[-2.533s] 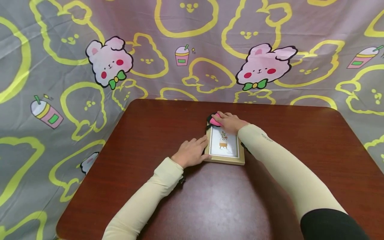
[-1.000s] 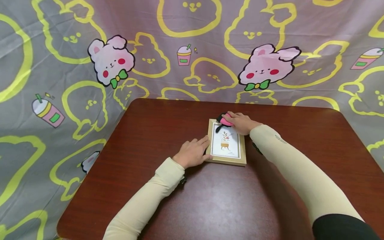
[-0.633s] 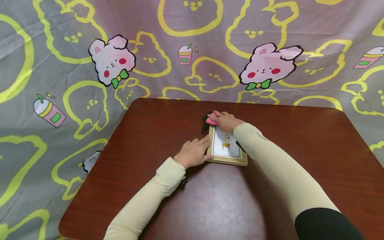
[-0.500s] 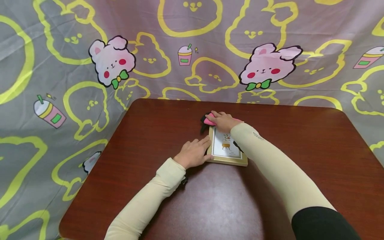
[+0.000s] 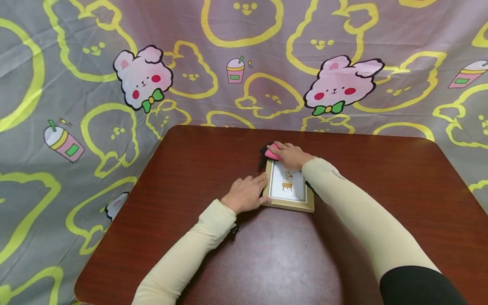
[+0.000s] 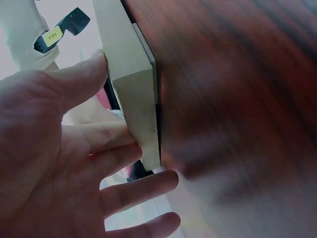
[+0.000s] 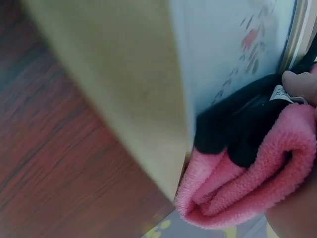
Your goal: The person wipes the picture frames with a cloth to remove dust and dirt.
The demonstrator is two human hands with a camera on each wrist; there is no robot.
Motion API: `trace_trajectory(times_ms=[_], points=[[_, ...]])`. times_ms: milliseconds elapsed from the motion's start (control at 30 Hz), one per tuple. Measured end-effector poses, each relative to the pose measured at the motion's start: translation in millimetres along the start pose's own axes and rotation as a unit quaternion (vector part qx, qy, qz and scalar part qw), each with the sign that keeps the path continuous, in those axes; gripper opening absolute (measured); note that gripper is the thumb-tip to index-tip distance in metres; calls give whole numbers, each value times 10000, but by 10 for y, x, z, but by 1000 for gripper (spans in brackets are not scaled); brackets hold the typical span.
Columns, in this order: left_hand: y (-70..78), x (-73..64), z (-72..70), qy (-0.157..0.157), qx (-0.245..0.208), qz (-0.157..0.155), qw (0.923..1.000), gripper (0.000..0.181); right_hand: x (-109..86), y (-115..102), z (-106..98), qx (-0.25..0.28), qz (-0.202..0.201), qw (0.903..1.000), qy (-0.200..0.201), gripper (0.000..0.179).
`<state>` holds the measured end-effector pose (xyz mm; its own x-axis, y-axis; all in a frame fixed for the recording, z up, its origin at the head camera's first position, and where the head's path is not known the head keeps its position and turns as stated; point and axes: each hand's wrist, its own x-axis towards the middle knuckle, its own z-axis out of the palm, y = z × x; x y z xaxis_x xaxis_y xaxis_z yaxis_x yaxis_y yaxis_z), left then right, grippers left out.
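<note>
A picture frame with a gold-coloured border lies flat on the table, its print showing a potted plant. My left hand rests against its left edge, thumb at the near corner; the left wrist view shows straight, spread fingers along the frame's side. Across the far end of the frame, my right hand holds a folded cloth, fluffy pink on one side and black on the other. Seen from the right wrist, the bunched cloth touches the picture's glazed face, with a thumb on it.
The dark reddish-brown table spreads out around the frame. Behind it and at the left hangs a patterned fabric backdrop. My right sleeve passes over the frame's right side.
My right hand swept the cloth rightward over the frame, then left past its far-left corner, and now has shifted slightly right again. The left hand and frame stay put.
</note>
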<state>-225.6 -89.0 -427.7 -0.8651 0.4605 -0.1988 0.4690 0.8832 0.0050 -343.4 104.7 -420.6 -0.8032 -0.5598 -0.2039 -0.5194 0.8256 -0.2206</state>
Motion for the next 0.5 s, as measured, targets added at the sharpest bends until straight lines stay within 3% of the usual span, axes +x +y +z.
trace_trajectory(times_ms=[233, 500], points=[[12, 1, -3, -59, -111, -39, 9999, 71, -177, 267, -33, 85, 353, 9993, -112, 63], [-2, -1, 21, -6, -222, -41, 9997, 71, -455, 488, 27, 284, 399, 9988, 88, 65]])
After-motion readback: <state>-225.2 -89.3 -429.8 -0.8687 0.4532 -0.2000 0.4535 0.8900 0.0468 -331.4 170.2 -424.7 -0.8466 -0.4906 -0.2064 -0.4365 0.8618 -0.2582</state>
